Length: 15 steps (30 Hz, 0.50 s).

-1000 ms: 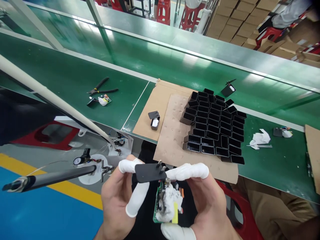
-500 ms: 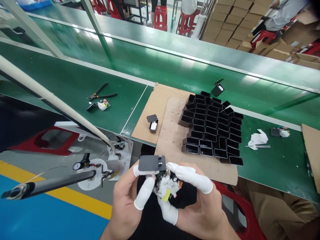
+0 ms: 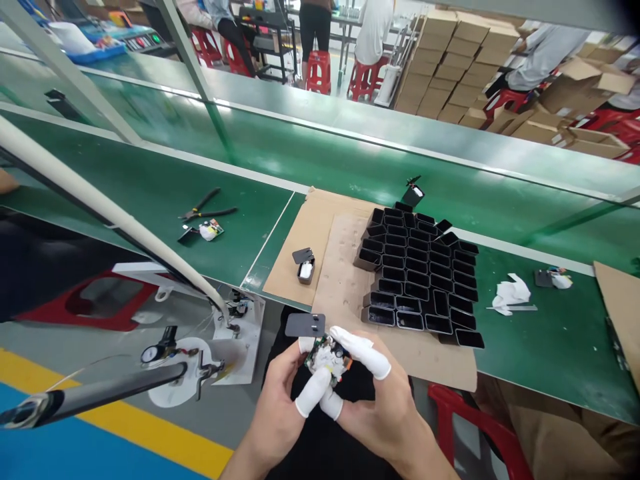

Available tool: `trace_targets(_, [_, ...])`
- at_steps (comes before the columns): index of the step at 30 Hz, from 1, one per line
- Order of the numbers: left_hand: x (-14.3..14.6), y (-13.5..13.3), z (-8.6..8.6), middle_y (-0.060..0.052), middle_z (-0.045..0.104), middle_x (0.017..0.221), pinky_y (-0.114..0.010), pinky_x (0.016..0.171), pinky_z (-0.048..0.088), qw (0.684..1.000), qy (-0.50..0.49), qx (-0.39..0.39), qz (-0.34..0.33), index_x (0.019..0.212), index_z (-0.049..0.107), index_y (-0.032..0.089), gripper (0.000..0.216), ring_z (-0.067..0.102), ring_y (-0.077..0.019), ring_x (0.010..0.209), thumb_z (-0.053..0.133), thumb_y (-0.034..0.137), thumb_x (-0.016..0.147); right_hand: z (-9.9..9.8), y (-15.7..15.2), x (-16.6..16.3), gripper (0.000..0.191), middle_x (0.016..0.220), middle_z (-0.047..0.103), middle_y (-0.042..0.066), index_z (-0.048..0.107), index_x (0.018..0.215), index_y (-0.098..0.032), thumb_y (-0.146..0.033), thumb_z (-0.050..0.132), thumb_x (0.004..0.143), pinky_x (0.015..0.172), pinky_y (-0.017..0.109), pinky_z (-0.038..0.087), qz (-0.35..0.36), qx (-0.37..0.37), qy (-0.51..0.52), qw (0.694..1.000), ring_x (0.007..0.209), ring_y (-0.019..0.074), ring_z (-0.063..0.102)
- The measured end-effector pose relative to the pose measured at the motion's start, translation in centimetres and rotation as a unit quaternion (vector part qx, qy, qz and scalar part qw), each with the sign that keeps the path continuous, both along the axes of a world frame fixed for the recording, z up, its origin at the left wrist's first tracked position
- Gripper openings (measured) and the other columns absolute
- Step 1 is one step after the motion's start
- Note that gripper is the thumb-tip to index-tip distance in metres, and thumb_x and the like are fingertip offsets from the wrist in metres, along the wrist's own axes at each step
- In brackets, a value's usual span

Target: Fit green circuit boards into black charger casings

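Between my two hands, above my lap, is a small circuit board (image 3: 324, 359) covered in white filler, with a flat black plug cover (image 3: 305, 325) bearing two metal prongs at its upper left. My left hand (image 3: 290, 393) grips the board from the left, its white-sleeved thumb pressed on the filler. My right hand (image 3: 373, 387) closes round the other side, covered fingers over the top and thumb underneath. Ahead, black rectangular housings (image 3: 417, 273) stand packed together with their mouths up. A housing with a board inside and its pronged cover tipped back (image 3: 306, 270) stands left of them.
Pliers (image 3: 207, 207) and another board (image 3: 210, 230) lie on the green bench at left. To the right are crumpled white paper (image 3: 513, 291) and one more board (image 3: 553, 278). A metal press (image 3: 185, 367) stands at lower left, and a red stool (image 3: 465, 420) at lower right.
My view has tilted up a little. My left thumb has moved right onto the white filler, and both hands sit closer together around the board.
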<state>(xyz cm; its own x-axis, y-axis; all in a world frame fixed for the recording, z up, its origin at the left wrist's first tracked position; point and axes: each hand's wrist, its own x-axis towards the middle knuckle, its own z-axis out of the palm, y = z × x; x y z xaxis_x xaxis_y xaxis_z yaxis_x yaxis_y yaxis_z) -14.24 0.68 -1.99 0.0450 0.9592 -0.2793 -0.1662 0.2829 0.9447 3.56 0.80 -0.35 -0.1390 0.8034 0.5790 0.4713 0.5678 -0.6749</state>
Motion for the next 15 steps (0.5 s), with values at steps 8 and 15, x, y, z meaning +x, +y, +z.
trace_targets(8, [1.3, -1.0, -2.2, -0.013, 0.088, 0.117, -0.041, 0.099, 0.069, 0.998, 0.019, -0.020, 0.063, 0.120, 0.087, 0.021, 0.052, 0.083, -0.0352, 0.110, 0.101, 0.051, 0.080, -1.7, -0.3, 0.0, 0.067, 0.119, 0.080, 0.015, 0.057, 0.163, -0.017, -0.010, 0.077, 0.100, 0.081, 0.038, 0.075, -0.023, -0.001, -0.003, 1.000, 0.094, 0.0267, 0.082])
trace_targets(15, [3.2, -1.2, -1.6, -0.009, 0.086, 0.100, -0.041, 0.094, 0.065, 0.996, 0.080, 0.003, 0.031, 0.105, 0.090, 0.026, 0.036, 0.076, -0.0324, 0.094, 0.089, 0.059, 0.089, -5.1, -1.3, 2.3, 0.064, 0.123, 0.083, 0.016, 0.057, 0.161, -0.016, -0.019, 0.077, 0.100, 0.078, 0.038, 0.077, -0.060, 0.001, -0.056, 0.997, 0.099, 0.0322, 0.088])
